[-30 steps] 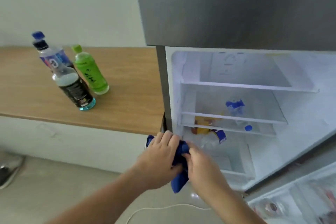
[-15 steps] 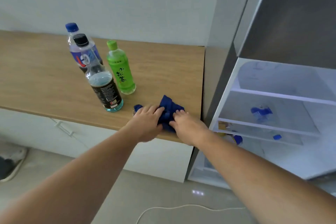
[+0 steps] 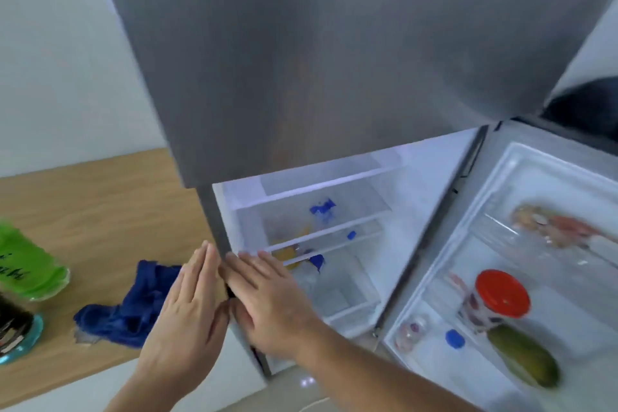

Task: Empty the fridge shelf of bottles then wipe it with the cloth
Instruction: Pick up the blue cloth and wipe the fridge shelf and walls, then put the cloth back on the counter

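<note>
The blue cloth (image 3: 133, 304) lies crumpled on the wooden counter (image 3: 100, 211), near its right end. My left hand (image 3: 187, 308) hovers flat with fingers straight just right of the cloth, holding nothing. My right hand (image 3: 267, 298) is flat and empty too, in front of the fridge's left edge. The green bottle (image 3: 26, 267) and the dark-labelled bottle (image 3: 16, 331) stand at the counter's left, cut off by the frame. The open fridge (image 3: 334, 211) shows a bare upper glass shelf (image 3: 321, 184); lower shelves hold blurred blue and yellow items.
The grey freezer door (image 3: 301, 60) fills the top of the view. The open fridge door (image 3: 501, 278) at right holds a red-lidded jar (image 3: 498, 298), a green cucumber-like item (image 3: 521, 358) and a blue cap. Pale floor with a white cable lies below.
Both hands let go of the cloth, which now lies on the counter. The hands have drawn right toward the fridge edge, and my view swung right onto the fridge and its door.
</note>
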